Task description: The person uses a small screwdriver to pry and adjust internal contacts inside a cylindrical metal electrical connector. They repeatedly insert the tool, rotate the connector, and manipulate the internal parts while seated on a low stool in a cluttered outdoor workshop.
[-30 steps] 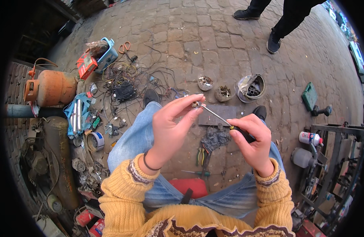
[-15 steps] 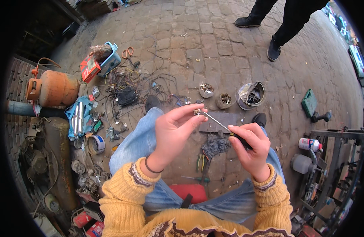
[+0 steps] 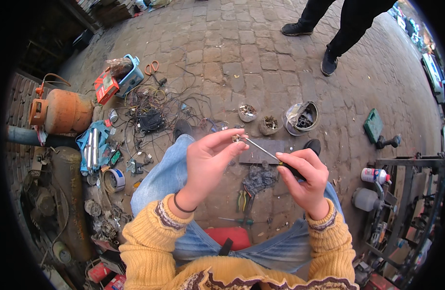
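Observation:
Between the fingertips of my left hand is a small brassy metal part, too small to make out its kind. My right hand grips the dark handle of a screwdriver. Its thin steel shaft points up and left, with the tip at or very near the small part. Below my hands, a dark flat plate lies on the ground. Next to it are a crumpled dark grey glove or cloth, pliers with yellow-green handles and another screwdriver.
Ahead stand two small containers of metal bits and a bucket. Tangled wires, a blue bin and an orange gas cylinder are left. A metal rack stands right. Another person's legs are far right.
The screwdriver shaft has shifted slightly against the small part, its tip less hooked behind my left fingertips. Both hands stay nearly in place; the whole view has moved a little.

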Available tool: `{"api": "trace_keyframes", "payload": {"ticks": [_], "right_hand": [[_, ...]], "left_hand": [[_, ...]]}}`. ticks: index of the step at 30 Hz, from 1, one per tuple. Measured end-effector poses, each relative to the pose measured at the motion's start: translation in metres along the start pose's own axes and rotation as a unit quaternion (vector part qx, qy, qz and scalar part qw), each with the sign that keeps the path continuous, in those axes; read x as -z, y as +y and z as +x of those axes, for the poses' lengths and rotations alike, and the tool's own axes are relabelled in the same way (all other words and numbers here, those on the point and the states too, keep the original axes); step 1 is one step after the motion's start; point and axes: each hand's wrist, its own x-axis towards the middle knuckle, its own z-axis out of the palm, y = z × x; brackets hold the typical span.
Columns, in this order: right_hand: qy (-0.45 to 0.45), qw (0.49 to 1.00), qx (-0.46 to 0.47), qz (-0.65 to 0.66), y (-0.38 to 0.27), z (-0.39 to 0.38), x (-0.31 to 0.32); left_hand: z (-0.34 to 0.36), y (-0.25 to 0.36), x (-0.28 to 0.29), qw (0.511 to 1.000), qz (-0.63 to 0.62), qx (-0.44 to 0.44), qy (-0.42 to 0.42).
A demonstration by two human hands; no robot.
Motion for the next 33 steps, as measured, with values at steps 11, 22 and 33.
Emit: {"api": "trace_keyframes", "payload": {"ticks": [11, 22, 33], "right_hand": [[-0.017, 1.0, 0.001, -0.013, 0.0012, -0.0007, 0.0003], [-0.016, 1.0, 0.001, -0.026, -0.0008, -0.0013, -0.0004], [0.013, 0.989, 0.103, -0.106, 0.0055, -0.0032, -0.0021]], "left_hand": [[0.0005, -0.0015, 0.0002, 1.0, 0.012, 0.013, -0.005], [0.0003, -0.0013, -0.0006, 1.0, 0.004, 0.013, -0.011], [-0.0001, 0.0004, 0.0009, 0.999, 0.023, 0.031, -0.028]]}}
